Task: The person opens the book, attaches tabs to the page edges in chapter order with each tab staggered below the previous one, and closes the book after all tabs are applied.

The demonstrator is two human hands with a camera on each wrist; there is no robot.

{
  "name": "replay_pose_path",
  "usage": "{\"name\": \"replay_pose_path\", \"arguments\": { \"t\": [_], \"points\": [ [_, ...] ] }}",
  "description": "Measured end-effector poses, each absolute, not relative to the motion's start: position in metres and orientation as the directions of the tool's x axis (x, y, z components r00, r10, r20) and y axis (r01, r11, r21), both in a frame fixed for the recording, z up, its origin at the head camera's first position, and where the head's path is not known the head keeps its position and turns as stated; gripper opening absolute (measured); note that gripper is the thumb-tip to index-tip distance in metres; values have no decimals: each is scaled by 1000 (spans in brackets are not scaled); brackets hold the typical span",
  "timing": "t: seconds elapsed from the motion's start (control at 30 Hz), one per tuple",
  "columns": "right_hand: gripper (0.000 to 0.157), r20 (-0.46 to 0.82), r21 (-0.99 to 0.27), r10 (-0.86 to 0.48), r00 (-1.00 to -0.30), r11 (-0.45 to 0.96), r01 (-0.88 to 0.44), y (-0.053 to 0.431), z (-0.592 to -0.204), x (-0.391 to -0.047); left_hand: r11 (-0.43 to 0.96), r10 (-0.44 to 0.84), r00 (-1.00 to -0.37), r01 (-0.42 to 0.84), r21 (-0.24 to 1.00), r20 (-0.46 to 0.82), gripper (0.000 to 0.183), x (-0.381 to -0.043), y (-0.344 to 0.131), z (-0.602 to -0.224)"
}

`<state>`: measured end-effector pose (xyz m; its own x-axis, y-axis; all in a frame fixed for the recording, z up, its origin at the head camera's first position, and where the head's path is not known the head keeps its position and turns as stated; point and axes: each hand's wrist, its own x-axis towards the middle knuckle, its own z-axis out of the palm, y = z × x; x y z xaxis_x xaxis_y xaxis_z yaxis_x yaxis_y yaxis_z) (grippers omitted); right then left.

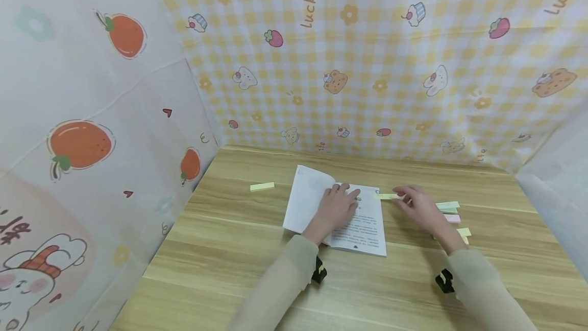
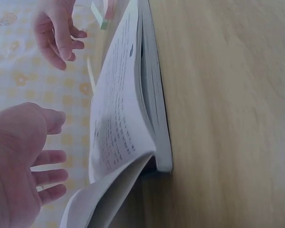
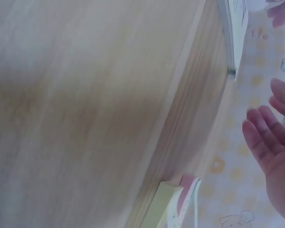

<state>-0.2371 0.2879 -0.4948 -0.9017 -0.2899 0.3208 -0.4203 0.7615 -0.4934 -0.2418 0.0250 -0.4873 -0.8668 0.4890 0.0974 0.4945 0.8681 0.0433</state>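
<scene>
An open book [image 1: 363, 223] lies on the table, its left page [image 1: 305, 201] raised and curving up from the spine. My left hand [image 1: 337, 207] rests over the book near the spine with its fingers spread. A thin yellow sticky tab [image 1: 386, 196] juts out past the top right edge of the printed page; the left wrist view also catches this tab [image 2: 91, 76] standing off the page edge. My right hand [image 1: 415, 207] is at the tab's outer end, fingers loosely bent. Seen from the right wrist, the right hand [image 3: 278, 147] has nothing between its fingers.
To the right of the book are a green sticky-note pad [image 1: 447, 207], a pink one [image 1: 452, 218] and a yellow one [image 1: 464, 232], partly behind the right forearm. A separate yellow strip [image 1: 262, 186] lies left of the book. Patterned cloth [image 1: 349, 65] hangs behind the wooden table.
</scene>
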Motion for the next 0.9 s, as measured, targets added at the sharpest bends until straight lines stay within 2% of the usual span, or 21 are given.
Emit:
{"name": "replay_pose_path", "arguments": {
  "t": [0.4, 0.63, 0.9],
  "points": [
    [32, 325, -477, -370, -870, 730, -489, 273, -489, -222, 870, 472, -876, 481, 109, 95, 44, -229, 7, -477],
    [39, 217, -484, -383, -898, 757, -440, 267, -487, -208, 867, 468, -878, 479, 140, 103, 45, -217, -9, -473],
    [41, 310, -401, -436, -845, 745, -532, 260, -492, -195, 870, 458, -878, 475, 134, 136, 44, -206, -27, -475]
  ]
}}
